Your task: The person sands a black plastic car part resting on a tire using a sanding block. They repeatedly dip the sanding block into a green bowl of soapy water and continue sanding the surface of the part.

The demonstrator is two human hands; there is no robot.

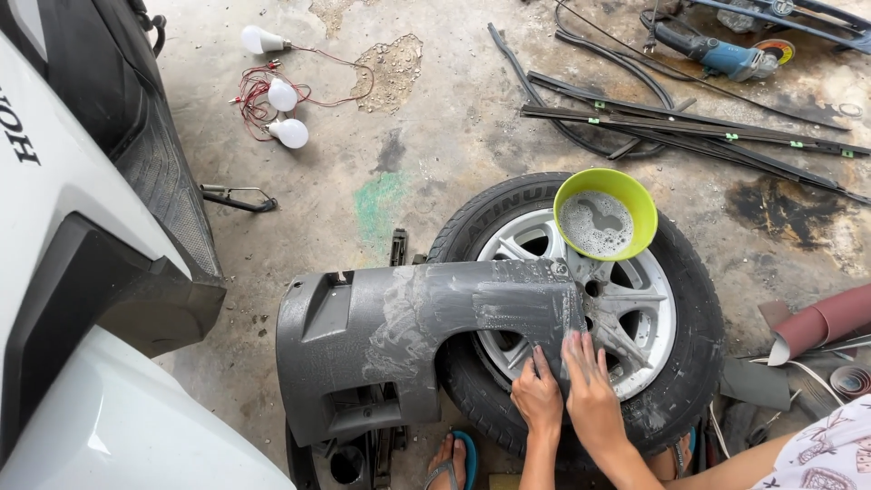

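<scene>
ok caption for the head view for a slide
Both hands, left hand and right hand, press on a wet grey bumper panel lying across a wheel.

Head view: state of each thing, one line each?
Grey bumper panel: lying across the wheel, wet, streaked with suds.
Wheel: flat on the floor.
Green bowl: upright on the tyre, holding foamy water.
Left hand: flat on the panel's right end.
Right hand: fingers spread, pressed on the same end.
Light bulbs: on the floor, wired, unlit.
Angle grinder: lying on the floor.
</scene>
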